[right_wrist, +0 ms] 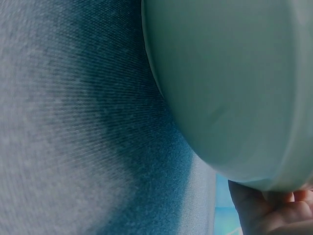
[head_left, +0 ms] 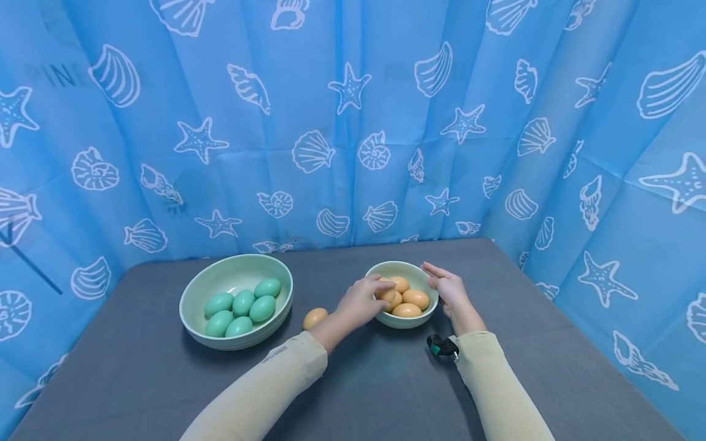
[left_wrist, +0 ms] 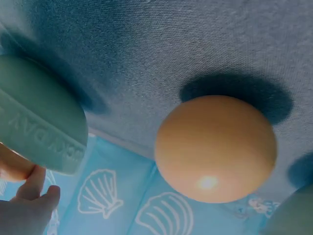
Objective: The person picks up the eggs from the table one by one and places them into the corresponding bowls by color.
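Note:
My left hand [head_left: 360,301] reaches over the near-left rim of the small pale green bowl [head_left: 405,323] and pinches a brown egg [head_left: 385,294] between thumb and fingers. Several more brown eggs [head_left: 416,299] lie inside that bowl. At its right side, my right hand [head_left: 453,294] holds the rim; the right wrist view shows the fingers [right_wrist: 257,208] against the bowl's outer wall [right_wrist: 225,98]. Another brown egg [head_left: 315,318] lies on the table beside my left forearm, large in the left wrist view [left_wrist: 215,149].
To the left stands a larger pale green bowl [head_left: 242,343] with several green eggs [head_left: 239,326] in it. A small black device with a green patch [head_left: 441,346] is by my right wrist. The grey table [head_left: 375,392] meets a blue shell-patterned curtain [head_left: 342,177] behind.

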`<state>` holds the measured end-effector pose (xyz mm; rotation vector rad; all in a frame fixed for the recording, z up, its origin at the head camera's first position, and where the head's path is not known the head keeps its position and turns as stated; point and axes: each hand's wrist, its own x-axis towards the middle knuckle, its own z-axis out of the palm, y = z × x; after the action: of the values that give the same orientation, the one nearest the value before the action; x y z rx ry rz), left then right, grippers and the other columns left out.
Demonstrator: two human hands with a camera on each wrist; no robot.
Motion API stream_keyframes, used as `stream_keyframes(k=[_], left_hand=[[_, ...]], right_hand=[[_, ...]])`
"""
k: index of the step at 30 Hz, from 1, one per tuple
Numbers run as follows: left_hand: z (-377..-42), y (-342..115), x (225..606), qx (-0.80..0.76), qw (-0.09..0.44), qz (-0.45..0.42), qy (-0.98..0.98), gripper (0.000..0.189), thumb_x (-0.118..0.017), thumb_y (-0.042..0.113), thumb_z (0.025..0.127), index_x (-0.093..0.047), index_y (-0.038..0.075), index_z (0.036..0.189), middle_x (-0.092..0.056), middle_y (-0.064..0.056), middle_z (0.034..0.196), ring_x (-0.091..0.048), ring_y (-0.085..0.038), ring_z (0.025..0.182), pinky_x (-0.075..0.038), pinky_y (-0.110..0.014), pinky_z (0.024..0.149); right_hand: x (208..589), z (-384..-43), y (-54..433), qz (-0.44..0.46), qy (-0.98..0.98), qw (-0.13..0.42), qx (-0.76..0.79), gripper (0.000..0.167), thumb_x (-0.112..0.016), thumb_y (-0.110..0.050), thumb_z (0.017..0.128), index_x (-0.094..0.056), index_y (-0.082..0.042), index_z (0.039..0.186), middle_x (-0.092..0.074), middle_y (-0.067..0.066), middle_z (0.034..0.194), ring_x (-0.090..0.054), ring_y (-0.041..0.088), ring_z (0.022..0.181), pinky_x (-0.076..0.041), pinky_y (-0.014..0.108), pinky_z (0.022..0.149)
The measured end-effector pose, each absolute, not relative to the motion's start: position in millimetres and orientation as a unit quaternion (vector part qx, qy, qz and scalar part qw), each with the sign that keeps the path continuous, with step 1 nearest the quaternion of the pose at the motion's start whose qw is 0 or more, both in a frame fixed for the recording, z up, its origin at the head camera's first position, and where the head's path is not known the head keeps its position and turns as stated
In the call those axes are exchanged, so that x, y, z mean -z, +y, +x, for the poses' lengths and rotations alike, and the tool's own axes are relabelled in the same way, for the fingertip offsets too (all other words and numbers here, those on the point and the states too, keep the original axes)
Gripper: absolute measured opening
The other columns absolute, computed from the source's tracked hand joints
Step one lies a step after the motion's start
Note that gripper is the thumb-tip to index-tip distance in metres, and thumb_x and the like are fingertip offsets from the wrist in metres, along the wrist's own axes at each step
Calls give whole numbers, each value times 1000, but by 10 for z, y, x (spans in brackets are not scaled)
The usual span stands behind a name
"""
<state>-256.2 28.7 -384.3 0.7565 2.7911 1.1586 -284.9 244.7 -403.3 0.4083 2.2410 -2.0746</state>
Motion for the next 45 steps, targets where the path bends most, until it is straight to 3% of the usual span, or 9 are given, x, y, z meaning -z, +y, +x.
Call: stream_keyframes(k=[12,20,30,40,45], left_hand=[[-2670,566,3886,-326,31,264,907,40,-74,10,86,-68,17,125,-59,-3,135,-48,-20,129,-43,-38,105],[-2698,657,3945,-334,38,242,910,40,-75,12,86,-68,16,125,-63,-1,129,-52,-19,124,-43,-37,104],[-2711,678,3940,-322,46,233,917,47,-72,11,88,-62,18,133,-59,-3,134,-53,-20,122,-43,-39,103],[-2658,571,3927,-399,46,250,881,47,-70,3,88,-59,5,134,-57,-11,136,-50,-26,127,-41,-41,106],[-2580,469,3907,-430,14,274,860,47,-70,-1,86,-58,0,132,-57,-14,134,-49,-28,128,-40,-43,107]], right_hand=[[4043,-2846,2424,132,732,28,668,47,-39,-2,102,-39,-8,149,-37,11,152,-31,31,141,-27,48,114],[4059,-2835,2400,129,725,28,676,46,-40,-1,102,-40,-7,148,-37,11,152,-31,31,141,-29,48,113],[4041,-2836,2391,136,728,22,672,45,-40,-3,103,-42,-9,147,-39,9,151,-30,30,141,-28,47,114],[4059,-2845,2430,134,733,20,667,46,-40,-3,103,-41,-9,148,-38,10,152,-31,30,141,-29,47,113],[4066,-2851,2455,135,734,17,665,46,-40,-2,102,-41,-9,148,-38,9,152,-31,31,141,-29,47,113]])
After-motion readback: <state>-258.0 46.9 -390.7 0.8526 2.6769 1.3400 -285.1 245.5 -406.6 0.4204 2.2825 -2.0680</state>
